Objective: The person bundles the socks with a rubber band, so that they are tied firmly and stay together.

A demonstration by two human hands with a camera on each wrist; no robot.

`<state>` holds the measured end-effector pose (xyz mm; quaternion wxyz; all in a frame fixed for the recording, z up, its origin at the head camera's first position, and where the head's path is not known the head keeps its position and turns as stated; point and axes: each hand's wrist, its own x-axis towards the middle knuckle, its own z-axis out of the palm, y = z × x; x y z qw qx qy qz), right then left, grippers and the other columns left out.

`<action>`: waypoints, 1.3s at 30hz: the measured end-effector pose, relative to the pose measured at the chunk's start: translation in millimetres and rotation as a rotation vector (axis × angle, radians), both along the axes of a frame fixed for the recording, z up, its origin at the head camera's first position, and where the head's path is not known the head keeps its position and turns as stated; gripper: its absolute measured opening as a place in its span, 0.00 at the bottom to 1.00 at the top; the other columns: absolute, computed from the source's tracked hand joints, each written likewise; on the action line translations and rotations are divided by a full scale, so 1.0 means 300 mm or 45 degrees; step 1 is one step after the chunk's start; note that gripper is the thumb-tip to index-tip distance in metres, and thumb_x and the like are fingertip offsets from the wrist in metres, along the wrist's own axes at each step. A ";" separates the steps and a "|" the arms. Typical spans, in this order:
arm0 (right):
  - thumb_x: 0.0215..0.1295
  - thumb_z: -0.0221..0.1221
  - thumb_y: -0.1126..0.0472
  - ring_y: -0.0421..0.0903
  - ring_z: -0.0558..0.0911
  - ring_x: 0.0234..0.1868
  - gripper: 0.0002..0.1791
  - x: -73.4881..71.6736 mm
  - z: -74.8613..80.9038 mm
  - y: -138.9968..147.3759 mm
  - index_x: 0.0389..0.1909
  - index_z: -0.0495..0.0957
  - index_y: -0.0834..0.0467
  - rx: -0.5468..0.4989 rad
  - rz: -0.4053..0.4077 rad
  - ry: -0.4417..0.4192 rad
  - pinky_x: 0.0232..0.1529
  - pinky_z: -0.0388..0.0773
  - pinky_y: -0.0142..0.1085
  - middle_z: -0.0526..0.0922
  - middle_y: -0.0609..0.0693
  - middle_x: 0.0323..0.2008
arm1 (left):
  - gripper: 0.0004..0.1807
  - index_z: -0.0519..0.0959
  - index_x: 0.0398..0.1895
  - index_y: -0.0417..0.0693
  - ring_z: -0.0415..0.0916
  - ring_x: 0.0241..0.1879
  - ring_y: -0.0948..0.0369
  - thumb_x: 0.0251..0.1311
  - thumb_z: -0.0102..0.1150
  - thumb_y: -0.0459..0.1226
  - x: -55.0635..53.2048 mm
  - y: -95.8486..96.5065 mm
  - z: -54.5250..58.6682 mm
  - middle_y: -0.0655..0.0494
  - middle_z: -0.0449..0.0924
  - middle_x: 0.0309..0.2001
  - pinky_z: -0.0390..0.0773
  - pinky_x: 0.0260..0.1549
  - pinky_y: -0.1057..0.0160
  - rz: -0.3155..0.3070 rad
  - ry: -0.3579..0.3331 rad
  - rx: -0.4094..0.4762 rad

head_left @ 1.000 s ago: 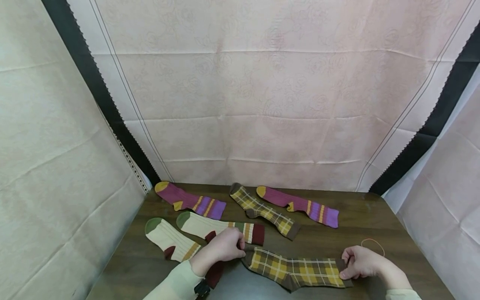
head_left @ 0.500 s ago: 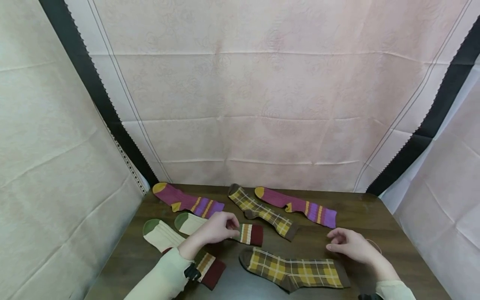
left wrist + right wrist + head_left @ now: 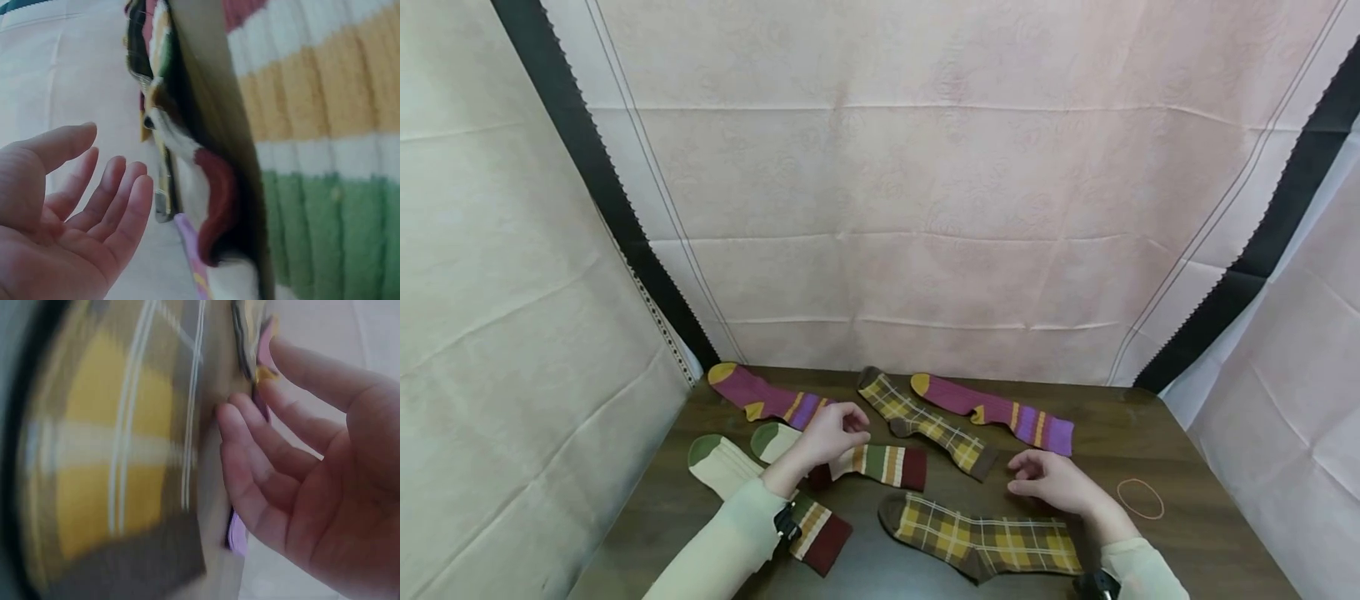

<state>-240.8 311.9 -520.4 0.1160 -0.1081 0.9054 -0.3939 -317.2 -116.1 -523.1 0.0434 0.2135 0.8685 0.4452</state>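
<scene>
While nothing is held by the left hand (image 3: 829,435) or the right hand (image 3: 1051,483), both relaxed, the nearer brown-and-yellow plaid fabric sock (image 3: 976,537), flat on the brown wooden desk (image 3: 1213,508), could be pulled askew if brushed by the pale right sleeve (image 3: 1142,573); a second ago, both its ends were held.

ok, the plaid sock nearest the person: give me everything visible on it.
The near plaid sock is mustard yellow and brown, crossed by thin white lines, with plain dark brown toe, heel and cuff. It looks like soft knit fabric. It lies flat on the table, toe to the person's left, cuff to the right, heel jutting toward the person. The right wrist partly covers the cuff in the head view; whether it touches is unclear. Neither of the hands grips it.
</scene>
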 end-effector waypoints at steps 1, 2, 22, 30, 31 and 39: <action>0.69 0.72 0.57 0.46 0.83 0.43 0.19 -0.007 -0.005 -0.014 0.54 0.83 0.63 -0.003 -0.014 0.000 0.44 0.80 0.43 0.86 0.48 0.40 | 0.07 0.85 0.46 0.42 0.81 0.37 0.61 0.69 0.71 0.32 -0.005 0.000 -0.003 0.59 0.84 0.38 0.82 0.40 0.58 0.020 -0.006 0.011; 0.68 0.73 0.58 0.46 0.83 0.44 0.19 -0.012 -0.007 -0.027 0.54 0.83 0.63 -0.008 -0.034 0.006 0.45 0.80 0.43 0.86 0.49 0.40 | 0.07 0.85 0.47 0.43 0.81 0.37 0.61 0.69 0.71 0.33 -0.011 0.000 -0.006 0.59 0.84 0.38 0.82 0.40 0.58 0.042 -0.011 0.022; 0.68 0.72 0.58 0.64 0.80 0.59 0.28 -0.126 -0.032 -0.150 0.65 0.78 0.66 0.010 -0.282 0.038 0.58 0.78 0.58 0.84 0.63 0.55 | 0.15 0.84 0.51 0.36 0.82 0.40 0.53 0.65 0.73 0.34 -0.200 0.072 -0.024 0.45 0.85 0.43 0.83 0.43 0.51 0.449 0.085 0.129; 0.66 0.75 0.61 0.60 0.80 0.57 0.25 -0.146 -0.055 -0.147 0.60 0.81 0.64 0.011 -0.324 0.009 0.57 0.77 0.55 0.83 0.59 0.53 | 0.13 0.84 0.50 0.37 0.85 0.43 0.48 0.66 0.73 0.33 -0.242 0.088 -0.024 0.43 0.86 0.47 0.84 0.44 0.48 0.554 0.076 0.152; 0.66 0.75 0.61 0.59 0.80 0.56 0.24 -0.147 -0.059 -0.148 0.60 0.81 0.65 0.009 -0.325 0.014 0.57 0.77 0.55 0.83 0.59 0.53 | 0.13 0.84 0.50 0.37 0.85 0.43 0.48 0.65 0.73 0.33 -0.248 0.088 -0.027 0.42 0.86 0.47 0.84 0.44 0.47 0.570 0.078 0.153; 0.63 0.76 0.64 0.57 0.79 0.53 0.21 -0.146 -0.072 -0.168 0.54 0.82 0.64 0.006 -0.378 0.014 0.55 0.77 0.53 0.82 0.59 0.50 | 0.17 0.83 0.54 0.35 0.81 0.54 0.43 0.65 0.73 0.31 -0.285 0.080 -0.057 0.38 0.85 0.52 0.79 0.56 0.44 0.583 0.024 0.136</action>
